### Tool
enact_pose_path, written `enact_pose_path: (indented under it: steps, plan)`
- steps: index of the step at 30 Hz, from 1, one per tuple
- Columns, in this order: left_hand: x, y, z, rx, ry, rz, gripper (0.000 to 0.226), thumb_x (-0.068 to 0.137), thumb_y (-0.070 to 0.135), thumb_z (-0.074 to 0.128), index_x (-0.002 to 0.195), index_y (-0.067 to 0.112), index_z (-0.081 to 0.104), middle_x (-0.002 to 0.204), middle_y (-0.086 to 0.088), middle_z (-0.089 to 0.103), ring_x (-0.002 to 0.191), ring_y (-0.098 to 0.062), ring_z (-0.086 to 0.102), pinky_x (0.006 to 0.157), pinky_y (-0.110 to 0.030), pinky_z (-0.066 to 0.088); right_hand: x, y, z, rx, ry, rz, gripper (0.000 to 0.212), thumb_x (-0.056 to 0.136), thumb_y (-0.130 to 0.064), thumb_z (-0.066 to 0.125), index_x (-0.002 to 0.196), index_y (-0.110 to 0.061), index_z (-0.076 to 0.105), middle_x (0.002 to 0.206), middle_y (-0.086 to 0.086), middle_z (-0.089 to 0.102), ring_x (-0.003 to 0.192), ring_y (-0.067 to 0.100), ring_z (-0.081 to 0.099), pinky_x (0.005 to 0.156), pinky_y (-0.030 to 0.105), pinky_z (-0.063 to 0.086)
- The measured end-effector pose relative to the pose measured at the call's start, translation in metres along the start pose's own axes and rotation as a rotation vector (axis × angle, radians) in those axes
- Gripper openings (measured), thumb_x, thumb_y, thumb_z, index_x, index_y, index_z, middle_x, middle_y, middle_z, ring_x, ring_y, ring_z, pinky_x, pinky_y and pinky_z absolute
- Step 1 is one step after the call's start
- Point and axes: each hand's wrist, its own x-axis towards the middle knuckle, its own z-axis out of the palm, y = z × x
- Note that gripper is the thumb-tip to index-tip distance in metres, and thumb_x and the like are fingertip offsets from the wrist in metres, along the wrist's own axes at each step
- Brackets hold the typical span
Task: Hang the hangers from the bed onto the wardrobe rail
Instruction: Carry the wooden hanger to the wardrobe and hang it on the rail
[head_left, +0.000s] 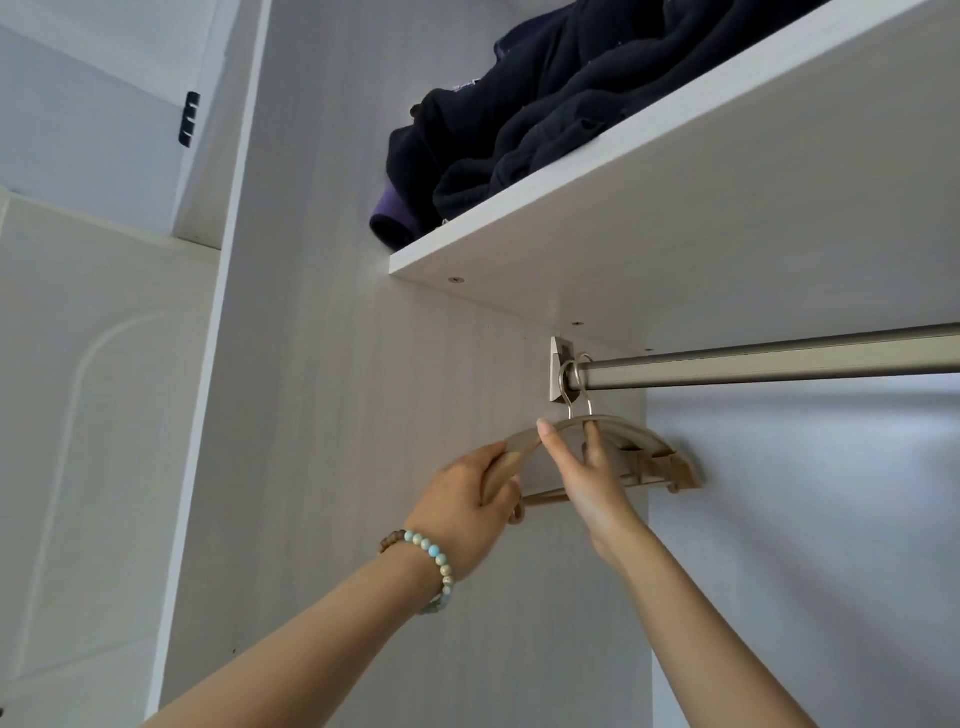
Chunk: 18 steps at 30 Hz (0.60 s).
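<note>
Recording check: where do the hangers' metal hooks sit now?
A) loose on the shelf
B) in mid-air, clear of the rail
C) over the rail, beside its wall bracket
C: the hooks of the wooden hangers loop over the wardrobe rail right beside the bracket.

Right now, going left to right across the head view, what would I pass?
Black fitting → beaded bracelet → left hand → right hand → wardrobe rail. Both hands grip the hangers, which overlap them, so they are left out of the order.
</note>
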Motion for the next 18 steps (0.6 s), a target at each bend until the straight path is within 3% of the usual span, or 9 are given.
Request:
enact_pose_path:
  steps: [6, 11, 15, 18]
  plan:
    - [-0.006, -0.002, -0.004, 0.001, -0.029, -0.056, 0.044, 0.093, 0.030, 0.050, 0.135, 0.020, 0.043, 0.079, 0.020, 0.057, 0.077, -0.004, 0.056, 0.070, -0.013, 0.040, -0.014, 0.002, -0.003, -0.009, -0.010, 0.027, 0.090, 0.083, -0.056, 0.057, 0.151, -0.028, 0.006, 0.159, -0.003, 0.009, 0.145, 0.015, 0.015, 0.113, 0.035, 0.020]
    - [-0.018, 0.000, -0.021, 0.027, -0.058, -0.082, 0.048, 0.093, 0.036, 0.048, 0.138, 0.022, 0.038, 0.101, 0.010, 0.062, 0.092, -0.006, 0.057, 0.069, -0.004, 0.038, -0.031, -0.006, -0.001, -0.022, 0.010, 0.014, 0.087, 0.084, -0.056, 0.056, 0.151, -0.030, 0.007, 0.159, -0.005, 0.009, 0.145, 0.015, 0.016, 0.113, 0.035, 0.021]
    - [-0.026, 0.003, -0.047, 0.061, -0.040, -0.069, 0.052, 0.094, 0.036, 0.046, 0.142, 0.024, 0.032, 0.139, 0.006, 0.046, 0.120, -0.009, 0.048, 0.092, -0.015, 0.032, -0.049, -0.026, 0.007, -0.017, 0.037, -0.029, 0.082, 0.087, -0.057, 0.051, 0.151, -0.033, 0.005, 0.159, -0.009, 0.006, 0.145, 0.013, 0.013, 0.114, 0.036, 0.018]
    - [-0.035, 0.005, -0.073, 0.022, 0.006, -0.034, 0.052, 0.092, 0.041, 0.047, 0.141, 0.026, 0.035, 0.143, 0.009, 0.042, 0.128, -0.007, 0.042, 0.105, -0.023, 0.033, -0.069, -0.048, 0.020, 0.008, 0.029, -0.083, 0.078, 0.088, -0.056, 0.049, 0.150, -0.038, 0.005, 0.159, -0.012, 0.006, 0.145, 0.011, 0.013, 0.111, 0.032, 0.019]
